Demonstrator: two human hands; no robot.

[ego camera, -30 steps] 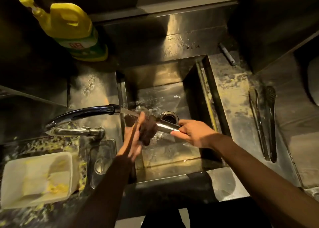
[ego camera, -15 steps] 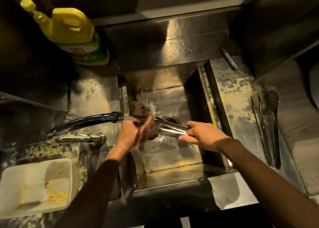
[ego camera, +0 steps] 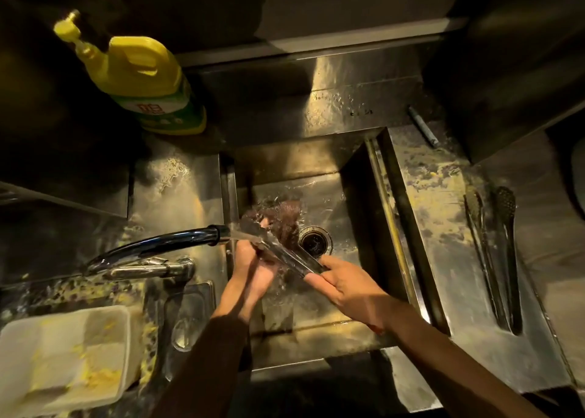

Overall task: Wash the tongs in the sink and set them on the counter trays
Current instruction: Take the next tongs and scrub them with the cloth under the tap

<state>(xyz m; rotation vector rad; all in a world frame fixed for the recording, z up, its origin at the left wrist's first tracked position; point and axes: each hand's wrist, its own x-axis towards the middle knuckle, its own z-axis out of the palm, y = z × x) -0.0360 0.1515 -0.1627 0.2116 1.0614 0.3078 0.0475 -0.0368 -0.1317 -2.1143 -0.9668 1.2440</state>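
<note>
Metal tongs (ego camera: 286,254) lie slanted over the steel sink (ego camera: 319,294), their tips under the water running from the dark faucet (ego camera: 164,243). My right hand (ego camera: 343,286) grips the tongs' handle end. My left hand (ego camera: 253,269) holds a dark brown scrubbing pad (ego camera: 285,221) against the tongs' tips near the drain (ego camera: 315,240). A second pair of dark tongs (ego camera: 493,253) lies lengthwise on the counter tray (ego camera: 443,259) to the right of the sink.
A yellow detergent bottle (ego camera: 142,79) stands at the back left. A white tub (ego camera: 66,357) with yellow residue sits at the front left beside a small sunken metal pan (ego camera: 190,319). A pen-like stick (ego camera: 422,126) lies at the back right.
The pad and my left hand have moved along the tongs toward the tips, away from me. My right hand has kept its grip on the handle while the view shifted slightly.
</note>
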